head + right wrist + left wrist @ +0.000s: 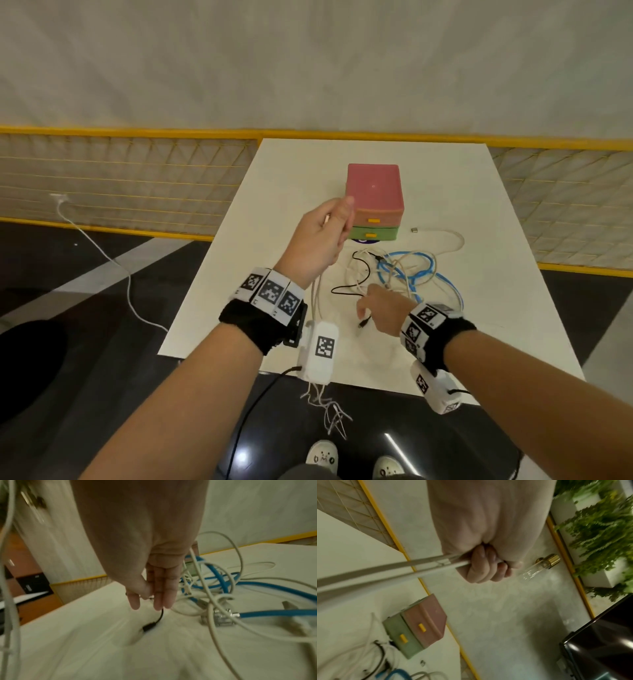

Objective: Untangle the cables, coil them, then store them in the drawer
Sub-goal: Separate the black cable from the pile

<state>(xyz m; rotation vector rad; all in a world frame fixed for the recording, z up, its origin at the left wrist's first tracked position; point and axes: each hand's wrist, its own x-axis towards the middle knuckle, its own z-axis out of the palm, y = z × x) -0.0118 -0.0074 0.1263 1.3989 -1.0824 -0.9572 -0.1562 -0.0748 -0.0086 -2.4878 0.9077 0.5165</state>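
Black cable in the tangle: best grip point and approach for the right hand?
Judgement: pinch the black cable just behind its plug, coming from above on the near-left side of the pile. That end lies free on the table, clear of the blue cable and white loops, right beneath the right hand; further along it threads into the tangle.
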